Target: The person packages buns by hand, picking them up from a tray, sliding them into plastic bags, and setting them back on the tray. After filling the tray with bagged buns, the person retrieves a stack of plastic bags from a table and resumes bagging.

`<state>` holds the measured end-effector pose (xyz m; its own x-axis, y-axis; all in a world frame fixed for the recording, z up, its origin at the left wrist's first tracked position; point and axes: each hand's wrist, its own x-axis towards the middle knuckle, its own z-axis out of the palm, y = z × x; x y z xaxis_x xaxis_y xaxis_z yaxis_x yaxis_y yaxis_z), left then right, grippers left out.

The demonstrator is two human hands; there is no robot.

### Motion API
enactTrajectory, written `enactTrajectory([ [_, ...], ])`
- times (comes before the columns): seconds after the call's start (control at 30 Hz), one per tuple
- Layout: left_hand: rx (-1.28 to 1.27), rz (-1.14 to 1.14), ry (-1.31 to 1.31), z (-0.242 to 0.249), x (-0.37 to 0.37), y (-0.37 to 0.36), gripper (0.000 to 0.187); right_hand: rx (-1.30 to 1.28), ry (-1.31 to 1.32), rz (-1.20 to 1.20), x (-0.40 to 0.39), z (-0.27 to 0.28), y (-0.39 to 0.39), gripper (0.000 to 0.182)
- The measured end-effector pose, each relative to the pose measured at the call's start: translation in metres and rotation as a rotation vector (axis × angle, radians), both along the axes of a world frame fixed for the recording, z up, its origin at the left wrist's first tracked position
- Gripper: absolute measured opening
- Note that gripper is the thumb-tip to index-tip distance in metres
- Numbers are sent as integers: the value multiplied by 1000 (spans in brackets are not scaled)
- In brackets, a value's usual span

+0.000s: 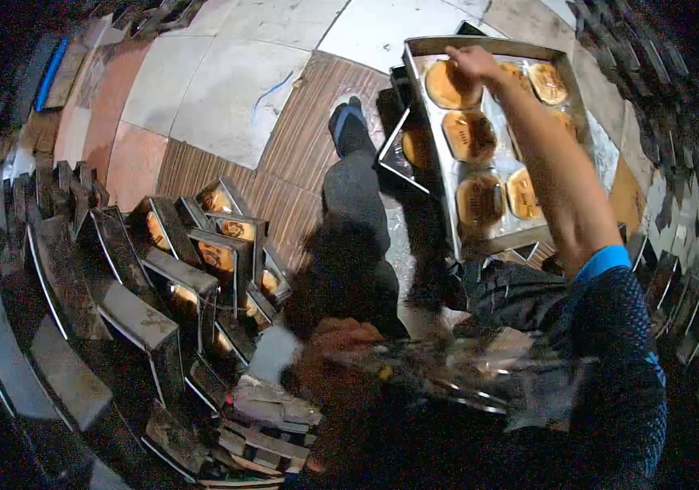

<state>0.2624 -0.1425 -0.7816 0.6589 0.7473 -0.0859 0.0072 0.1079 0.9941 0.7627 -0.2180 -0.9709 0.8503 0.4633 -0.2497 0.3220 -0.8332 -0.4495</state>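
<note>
My right hand (473,65) reaches over a metal tray (434,175), its fingers curled at the edge of a round, flat, golden-brown bread (452,86). Several similar breads, some with dark printed marks, lie in rows in the tray, such as one bread (469,135) just nearer to me; my forearm covers part of the right-hand row. In shadow near my lap, my left hand (343,339) is curled and blurred. Clear crinkled plastic (480,380) stretches rightward from it, and the fingers seem closed on its end.
Under the tray, another tray (405,155) with bread juts out on the left. Stacked dark metal trays (137,314) crowd the left side, some holding breads (217,256). More dark trays (652,73) line the right. My sandalled foot (349,122) rests on the tiled floor (227,90).
</note>
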Motion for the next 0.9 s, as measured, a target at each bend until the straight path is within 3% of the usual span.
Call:
enactTrajectory([
  [0.03,-150,3,-154,3,6,0,34,-154,123,18,21,-3,7,45],
  [0.1,-193,47,-152,15,19,-4,31,-195,176,20,29,-13,13,50],
  [0.17,-235,85,-172,20,21,-7,27,-182,190,502,12,9,1,61],
  [0.2,-175,71,-82,20,18,-6,27,-85,96,511,-10,22,-13,70],
  [0.23,-114,55,5,20,14,-4,26,-115,-25,419,-37,50,-23,62],
  [0.3,-48,38,59,15,7,-5,25,156,-129,32,-80,84,-57,55],
  [0.33,-130,116,-16,6,7,-8,24,590,291,-159,-106,117,-76,57],
  [0.37,-217,186,-94,7,10,-10,23,1018,569,-351,-138,138,-94,48],
  [0.4,-218,170,-134,16,16,-8,23,1158,862,-525,-192,202,-104,34],
  [0.47,-261,231,185,37,23,-4,17,1165,827,-530,-249,212,-159,17],
  [0.5,-220,226,28,32,23,-10,15,1055,757,-356,-286,241,-166,20],
  [0.53,-132,149,110,30,19,-14,16,1045,811,-312,-324,277,-160,29],
  [0.57,-39,76,197,32,14,-19,17,912,839,-303,-346,253,-177,40],
  [0.6,163,-22,134,40,10,-28,21,930,838,-225,-373,271,-175,43],
  [0.63,148,-107,146,40,-1,-35,19,1015,858,-204,-397,290,-175,42],
  [0.7,270,-159,49,46,-17,-46,18,1093,802,-219,-434,312,-182,40],
  [0.73,464,-152,168,73,-19,-53,32,973,411,-104,-455,326,-183,40],
  [0.77,-334,-190,-75,101,-28,-75,53,830,30,3,-473,336,-182,42],
  [0.83,-674,-192,-390,128,-30,-103,73,906,-184,295,-494,342,-176,58],
  [0.9,-630,-398,-467,142,-35,-97,82,829,-294,371,-514,347,-169,64],
])
